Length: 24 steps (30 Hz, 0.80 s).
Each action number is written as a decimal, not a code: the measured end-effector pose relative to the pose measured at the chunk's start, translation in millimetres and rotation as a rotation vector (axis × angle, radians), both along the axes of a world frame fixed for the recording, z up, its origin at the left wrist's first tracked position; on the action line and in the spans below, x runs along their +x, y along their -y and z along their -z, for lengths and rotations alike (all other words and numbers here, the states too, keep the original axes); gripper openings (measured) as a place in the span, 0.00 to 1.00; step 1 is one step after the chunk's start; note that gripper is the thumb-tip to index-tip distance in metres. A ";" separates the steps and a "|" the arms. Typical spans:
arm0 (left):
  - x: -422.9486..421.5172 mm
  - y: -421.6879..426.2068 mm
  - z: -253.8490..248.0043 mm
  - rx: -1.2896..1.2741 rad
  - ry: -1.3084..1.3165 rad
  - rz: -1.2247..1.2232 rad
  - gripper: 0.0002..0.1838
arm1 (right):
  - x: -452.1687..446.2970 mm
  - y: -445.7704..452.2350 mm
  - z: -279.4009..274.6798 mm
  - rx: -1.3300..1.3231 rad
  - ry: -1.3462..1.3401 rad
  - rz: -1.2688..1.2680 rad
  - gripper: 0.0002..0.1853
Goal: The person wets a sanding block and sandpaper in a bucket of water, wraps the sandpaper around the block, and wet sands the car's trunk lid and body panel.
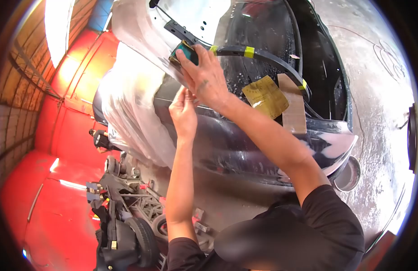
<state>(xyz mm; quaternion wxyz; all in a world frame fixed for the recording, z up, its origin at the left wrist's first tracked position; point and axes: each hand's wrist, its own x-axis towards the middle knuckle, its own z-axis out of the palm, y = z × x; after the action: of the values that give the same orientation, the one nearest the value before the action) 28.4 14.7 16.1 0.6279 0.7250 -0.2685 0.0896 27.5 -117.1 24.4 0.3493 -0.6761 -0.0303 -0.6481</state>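
Observation:
My right hand [205, 77] grips a green sanding block [185, 53] with a yellowish edge and rests it on the pale, dusty car body panel [148, 38]. Just below and to the left, my left hand [183, 106] has its fingertips pinched together near the panel's edge; whatever they hold is too small to make out. A dark curved trim strip [267, 58] with yellow tape pieces runs to the right from beside the block. A yellow sandpaper sheet [265, 97] and a piece of brown cardboard [292, 104] lie on the car's dark surface.
Whitish plastic sheeting [132, 104] drapes over the car at the left. A person [103, 140] is farther off at the left. Car parts and a tyre [143, 241] sit at the lower left. A round bucket [349, 174] stands by the bumper at the right.

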 end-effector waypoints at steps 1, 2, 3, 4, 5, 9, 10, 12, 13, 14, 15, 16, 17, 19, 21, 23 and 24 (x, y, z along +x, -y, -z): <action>4.7 3.4 3.0 -0.003 0.007 0.027 0.15 | 1.6 -2.4 2.6 0.019 0.002 -0.017 0.29; 7.7 8.1 6.7 0.056 0.174 -0.094 0.12 | 2.3 -4.9 4.9 0.038 0.004 -0.040 0.29; 6.7 9.4 4.8 0.089 0.197 -0.131 0.12 | 2.7 -8.0 6.5 0.059 0.008 -0.067 0.29; 3.9 9.3 1.6 0.131 0.221 -0.165 0.12 | 4.1 -9.9 11.3 0.073 0.017 -0.104 0.30; 2.4 8.3 -0.3 0.177 0.242 -0.193 0.13 | 7.1 -12.1 14.5 0.083 0.039 -0.113 0.31; 8.8 -1.6 1.9 0.231 0.233 -0.181 0.14 | 23.1 -7.2 -0.7 0.061 0.116 -0.134 0.33; 8.3 0.8 2.1 0.226 0.245 -0.186 0.12 | 26.6 -2.7 -19.6 0.041 0.126 -0.130 0.34; 4.3 -3.4 4.5 0.252 0.207 -0.214 0.11 | 24.1 0.1 -28.6 0.020 0.109 -0.130 0.35; 2.6 -5.8 4.4 0.269 0.169 -0.235 0.11 | 22.3 -2.2 -21.9 0.029 0.108 -0.155 0.35; 5.5 -3.9 1.8 0.274 0.146 -0.248 0.11 | 22.8 -1.6 -13.6 0.028 0.120 -0.172 0.35; 7.5 -3.5 0.3 0.244 0.161 -0.231 0.10 | 21.8 -1.5 -3.5 0.032 0.130 -0.187 0.36; 8.0 -4.5 1.3 0.219 0.171 -0.213 0.09 | 15.4 0.2 8.2 0.018 0.108 -0.185 0.35; 9.2 -2.1 2.5 0.184 0.184 -0.194 0.08 | 19.3 -0.8 8.0 0.042 0.109 -0.186 0.35; 4.0 0.9 5.0 0.169 0.175 -0.207 0.08 | 19.3 -8.9 -3.5 0.106 0.100 -0.193 0.34; 6.8 0.7 4.5 0.192 0.155 -0.214 0.08 | 28.2 -1.8 -39.4 0.045 0.122 -0.156 0.37; 7.9 -10.3 5.9 0.247 0.111 -0.243 0.08 | 26.5 3.1 -40.3 0.020 0.173 -0.199 0.35; 8.3 -7.0 4.6 0.191 0.111 -0.224 0.07 | 25.6 3.1 -29.6 0.041 0.172 -0.227 0.35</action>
<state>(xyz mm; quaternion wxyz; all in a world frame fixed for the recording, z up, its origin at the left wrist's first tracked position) 36.6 21.6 11.5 0.5263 0.8009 -0.2273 0.1731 53.1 -120.2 54.0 0.4304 -0.6030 -0.1230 -0.6602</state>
